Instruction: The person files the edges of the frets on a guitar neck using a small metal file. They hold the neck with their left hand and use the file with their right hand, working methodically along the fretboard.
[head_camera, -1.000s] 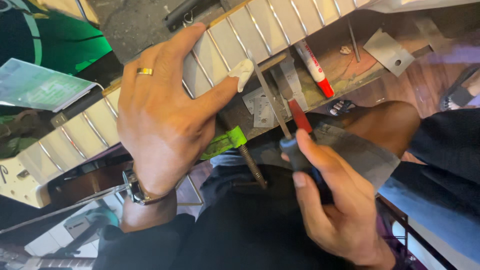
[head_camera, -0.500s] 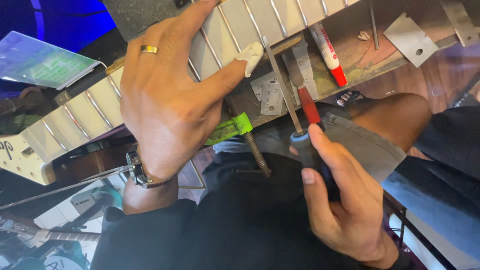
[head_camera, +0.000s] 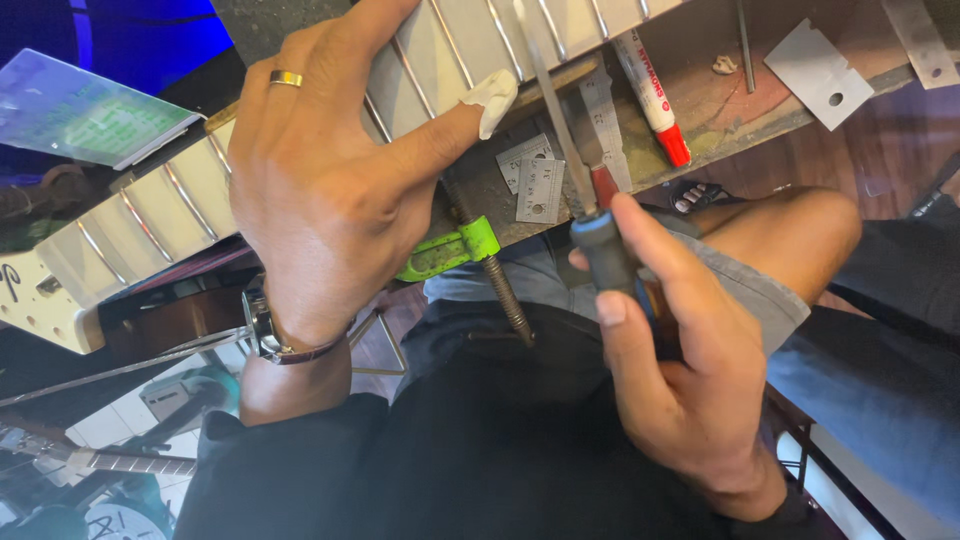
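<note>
My left hand (head_camera: 330, 180) lies palm down across a pale guitar neck (head_camera: 150, 215) with metal frets, gripping it; the thumb tip is wrapped in white tape and a gold ring sits on one finger. My right hand (head_camera: 680, 370) holds a thin metal file (head_camera: 555, 100) by its dark handle, blade pointing up over the fretboard. The neck rests on a worn wooden bench edge (head_camera: 720, 120), clamped by a green clamp (head_camera: 455, 250) with a threaded screw.
A red-capped marker (head_camera: 652, 95), small steel rulers (head_camera: 535, 185) and metal plates (head_camera: 815, 75) lie on the bench. A flat printed card (head_camera: 85, 115) sits at upper left. My bare knee (head_camera: 790, 235) is under the bench; another guitar neck (head_camera: 120, 462) lies on the floor.
The right hand has raised the file so its blade now reaches up over the fretboard. The left hand keeps its hold on the neck. The view has shifted slightly downward.
</note>
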